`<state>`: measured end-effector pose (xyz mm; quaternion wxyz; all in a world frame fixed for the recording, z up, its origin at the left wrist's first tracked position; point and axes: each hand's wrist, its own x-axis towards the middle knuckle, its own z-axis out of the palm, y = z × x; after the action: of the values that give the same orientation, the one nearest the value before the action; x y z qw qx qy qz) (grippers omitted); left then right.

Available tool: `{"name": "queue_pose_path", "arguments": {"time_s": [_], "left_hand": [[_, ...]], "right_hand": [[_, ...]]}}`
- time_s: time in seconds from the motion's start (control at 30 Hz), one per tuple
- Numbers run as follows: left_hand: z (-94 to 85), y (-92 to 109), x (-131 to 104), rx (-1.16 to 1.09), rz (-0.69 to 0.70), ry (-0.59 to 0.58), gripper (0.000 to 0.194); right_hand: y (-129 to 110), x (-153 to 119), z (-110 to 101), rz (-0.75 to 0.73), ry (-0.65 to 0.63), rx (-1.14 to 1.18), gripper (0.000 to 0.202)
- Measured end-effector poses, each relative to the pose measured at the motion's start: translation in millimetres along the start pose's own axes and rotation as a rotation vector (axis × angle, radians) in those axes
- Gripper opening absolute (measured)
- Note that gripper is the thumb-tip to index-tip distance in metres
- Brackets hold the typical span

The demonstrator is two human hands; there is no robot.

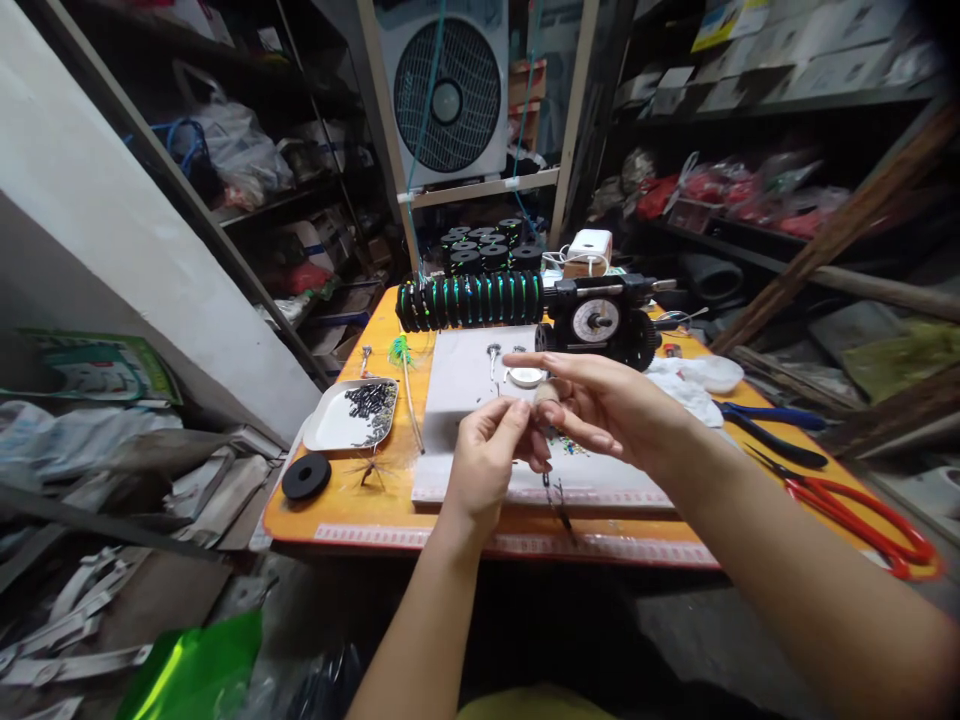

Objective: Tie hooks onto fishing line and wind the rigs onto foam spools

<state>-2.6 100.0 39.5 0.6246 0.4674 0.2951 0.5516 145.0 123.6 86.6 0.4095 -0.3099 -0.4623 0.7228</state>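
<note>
My left hand (484,450) is closed in a pinch above the light grey board (450,450), its thumb and index fingertips meeting near my right hand. The right hand (589,400) has its index finger stretched forward while thumb and other fingers curl together. What lies between the fingertips is too small to make out. Below the hands hangs a thin dark strand with small dark pieces (559,505); which hand holds it I cannot tell. Just beyond sits a small round white dish (526,377). Small coloured beads (574,447) lie on the board, partly behind my right hand.
A white tray (319,425) with small dark and metallic parts stands left, near a black foam ring (307,478). Behind the board is a black device with a dial (596,321) and a row of foam spools (469,302). Pliers (776,435) and red-handled scissors (847,510) lie right.
</note>
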Motion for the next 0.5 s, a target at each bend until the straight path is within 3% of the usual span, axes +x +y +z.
{"name": "queue_pose_path", "arguments": {"time_s": [0.07, 0.2, 0.5], "left_hand": [[0.9, 1, 1, 0.011, 0.016, 0.005, 0.028], [4.8, -3, -4, -0.015, 0.026, 0.028, 0.033], [7.9, -12, -45, -0.194, -0.123, 0.009, 0.031]], "right_hand": [[-4, 10, 3, 0.069, -0.055, 0.065, 0.025], [-4, 19, 9, 0.083, -0.012, 0.135, 0.032], [-4, 19, 12, 0.084, 0.019, 0.18, 0.03]]}}
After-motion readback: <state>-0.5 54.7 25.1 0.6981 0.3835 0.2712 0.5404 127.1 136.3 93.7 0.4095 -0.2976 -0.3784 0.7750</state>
